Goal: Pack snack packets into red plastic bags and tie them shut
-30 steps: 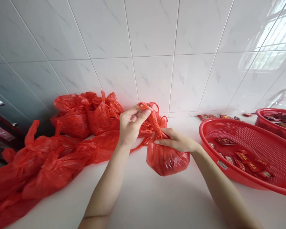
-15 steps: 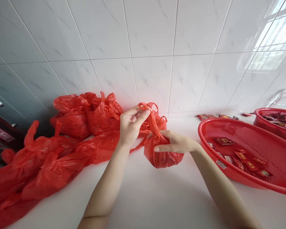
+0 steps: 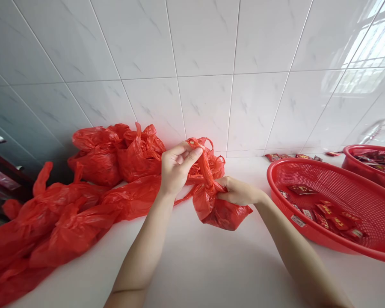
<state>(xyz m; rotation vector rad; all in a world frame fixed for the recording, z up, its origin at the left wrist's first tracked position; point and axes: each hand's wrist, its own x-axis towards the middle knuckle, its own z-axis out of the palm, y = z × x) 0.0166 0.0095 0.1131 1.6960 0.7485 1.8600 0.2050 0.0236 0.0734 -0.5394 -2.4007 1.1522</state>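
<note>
A small filled red plastic bag [image 3: 223, 211] hangs just above the white counter [image 3: 211, 265] in the middle of the view. My left hand [image 3: 176, 167] pinches the bag's twisted handles up high. My right hand [image 3: 239, 191] is closed round the bag's neck, just above the bulging part. The two hands are about a hand's width apart, joined by the stretched handle.
Several tied red bags [image 3: 115, 154] lie piled against the tiled wall, and more red bags [image 3: 51, 218] spread over the left of the counter. A red mesh basket [image 3: 311, 169] with small red packets [image 3: 333, 216] stands at the right. A second red basket [image 3: 372, 160] is behind it.
My right hand has turned and tightened round the bag's neck. The bag's body has swung and tilted to the right. My left hand has stayed where it was.
</note>
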